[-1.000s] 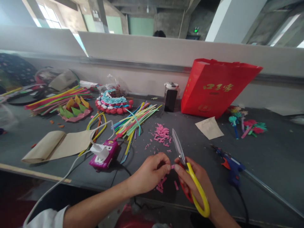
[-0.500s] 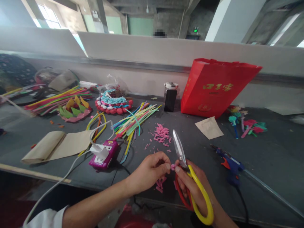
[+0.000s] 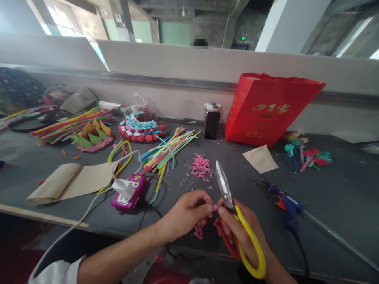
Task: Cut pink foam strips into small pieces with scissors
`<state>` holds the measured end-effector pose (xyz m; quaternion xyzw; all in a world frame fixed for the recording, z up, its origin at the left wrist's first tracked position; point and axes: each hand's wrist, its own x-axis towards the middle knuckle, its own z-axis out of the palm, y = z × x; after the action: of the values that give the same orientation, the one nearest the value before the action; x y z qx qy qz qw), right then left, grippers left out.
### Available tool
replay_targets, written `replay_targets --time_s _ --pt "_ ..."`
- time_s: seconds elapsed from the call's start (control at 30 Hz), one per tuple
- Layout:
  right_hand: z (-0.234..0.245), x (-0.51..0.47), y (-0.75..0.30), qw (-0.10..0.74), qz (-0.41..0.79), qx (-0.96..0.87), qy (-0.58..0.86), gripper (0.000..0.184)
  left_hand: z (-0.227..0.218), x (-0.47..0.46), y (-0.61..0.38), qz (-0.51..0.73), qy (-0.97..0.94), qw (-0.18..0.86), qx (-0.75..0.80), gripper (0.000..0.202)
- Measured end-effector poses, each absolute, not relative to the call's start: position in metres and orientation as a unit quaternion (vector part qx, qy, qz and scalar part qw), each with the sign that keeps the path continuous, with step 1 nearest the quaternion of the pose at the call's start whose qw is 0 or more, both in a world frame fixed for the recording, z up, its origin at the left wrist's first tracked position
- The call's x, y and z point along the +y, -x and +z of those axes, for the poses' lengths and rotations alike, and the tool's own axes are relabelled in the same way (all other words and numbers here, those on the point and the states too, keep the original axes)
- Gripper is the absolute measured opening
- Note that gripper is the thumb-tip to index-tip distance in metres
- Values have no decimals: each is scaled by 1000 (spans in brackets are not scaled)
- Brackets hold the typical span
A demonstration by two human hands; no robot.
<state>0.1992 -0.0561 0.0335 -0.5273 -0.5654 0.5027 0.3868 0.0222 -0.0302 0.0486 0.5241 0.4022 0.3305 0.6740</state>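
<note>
A pair of scissors with one red and one yellow handle rests in my right hand, blades closed and pointing away from me. My right thumb and fingertip also pinch a small pink piece. On its other side, my left hand is closed, thumb and finger together at that same piece. Below my hands lie more pink strips, partly hidden by my left fingers. Just beyond them spreads a pile of cut pink bits on the dark table.
Left of my hands sits a purple power strip with a white plug and cable. Behind it lie colourful pipe-cleaner-like strips. To the right is a blue glue gun. Farther back stand a red bag and a phone against a bottle.
The pink piece between my fingertips has shifted very slightly, and a bit more of the pink strips below shows. Both hands and the scissors stay almost in place.
</note>
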Motion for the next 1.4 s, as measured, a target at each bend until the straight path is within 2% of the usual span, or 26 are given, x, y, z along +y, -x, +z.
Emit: replay_targets --time_s 0.13,0.27,0.4,0.5,0.67,0.97,1.07,1.2,1.4 --pt "39 -58 -197 409 470 -569 536 32 50 -28 -21 320 -541 657 416 19" --pt "45 -57 -197 430 458 -548 553 33 43 -24 -18 275 -644 561 441 3" --pt "42 -55 -199 425 445 -568 547 30 37 -23 -16 278 -726 458 431 25" --pt "37 -56 -201 408 407 -609 545 26 45 -25 -18 315 -721 435 437 23" --pt "34 -60 -195 398 363 -647 540 23 59 -28 -18 325 -707 461 426 10" --pt "35 -63 -189 406 337 -662 533 21 47 -31 -19 311 -717 465 416 10" --pt "35 -63 -190 414 304 -670 536 20 45 -30 -21 320 -656 533 427 4" --pt "31 -61 -193 411 234 -684 555 17 50 -25 -19 410 -490 635 434 14" --pt "20 -58 -196 362 194 -737 537 23 62 -19 -11 511 -394 649 403 14"
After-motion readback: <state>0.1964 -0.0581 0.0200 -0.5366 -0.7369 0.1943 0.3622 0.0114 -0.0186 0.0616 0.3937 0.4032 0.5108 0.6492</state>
